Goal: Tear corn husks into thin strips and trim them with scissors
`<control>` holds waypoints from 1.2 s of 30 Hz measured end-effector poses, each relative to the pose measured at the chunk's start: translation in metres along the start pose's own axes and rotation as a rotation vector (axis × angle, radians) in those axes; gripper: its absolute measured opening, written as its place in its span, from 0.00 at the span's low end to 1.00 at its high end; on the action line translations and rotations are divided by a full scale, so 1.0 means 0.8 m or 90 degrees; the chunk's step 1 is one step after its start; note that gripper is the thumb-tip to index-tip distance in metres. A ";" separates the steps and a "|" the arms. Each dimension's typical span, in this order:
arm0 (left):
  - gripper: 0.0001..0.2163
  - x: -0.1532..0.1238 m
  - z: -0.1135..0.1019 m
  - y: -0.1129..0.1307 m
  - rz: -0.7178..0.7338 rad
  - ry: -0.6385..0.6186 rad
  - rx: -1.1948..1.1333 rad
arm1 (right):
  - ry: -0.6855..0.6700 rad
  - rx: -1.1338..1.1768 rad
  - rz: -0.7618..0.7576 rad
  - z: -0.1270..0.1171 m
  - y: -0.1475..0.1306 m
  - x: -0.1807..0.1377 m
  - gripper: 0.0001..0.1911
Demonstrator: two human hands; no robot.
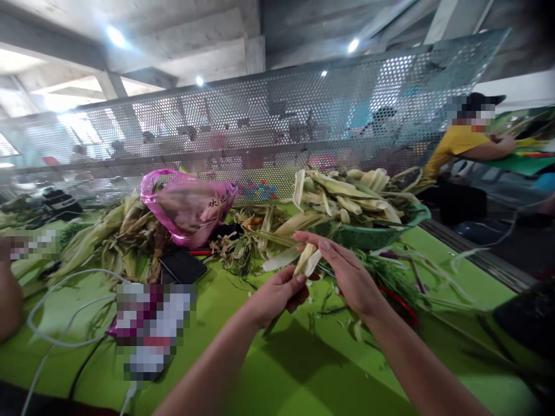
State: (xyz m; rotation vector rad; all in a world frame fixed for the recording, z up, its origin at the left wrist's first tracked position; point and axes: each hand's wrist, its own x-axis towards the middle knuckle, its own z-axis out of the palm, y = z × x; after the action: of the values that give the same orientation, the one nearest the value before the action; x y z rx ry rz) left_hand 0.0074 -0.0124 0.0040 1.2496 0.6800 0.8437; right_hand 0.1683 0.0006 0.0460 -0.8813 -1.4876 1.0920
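Over the green table, my left hand [281, 293] is closed around the lower end of a pale, folded corn husk [306, 260], thumb on top. My right hand [350, 271] comes in from the right. Its long fingers reach over the upper end of the husk and its thumb lies against it, holding it lightly; part of this grip is hidden. Behind my hands, a green basket [368, 236] is heaped with dry corn husks [347, 193]. Small pale scraps lie on the table below.
A pink plastic bag [191, 205], a black phone [182, 266] and a pile of husks [125, 237] lie left. White cables [65, 341] run along the left side. A perforated metal screen [269, 127] stands behind. A person in yellow [459, 144] sits right; another person's arm [8, 300] shows left.
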 end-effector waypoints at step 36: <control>0.19 0.000 -0.019 0.001 -0.109 -0.104 -0.149 | 0.075 0.068 0.139 -0.003 0.019 0.011 0.17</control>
State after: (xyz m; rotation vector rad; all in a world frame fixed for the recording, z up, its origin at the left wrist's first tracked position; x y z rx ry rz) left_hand -0.0050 -0.0045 0.0016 1.0216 0.5308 0.6517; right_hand 0.1688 0.0137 0.0343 -1.0321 -1.2461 1.2446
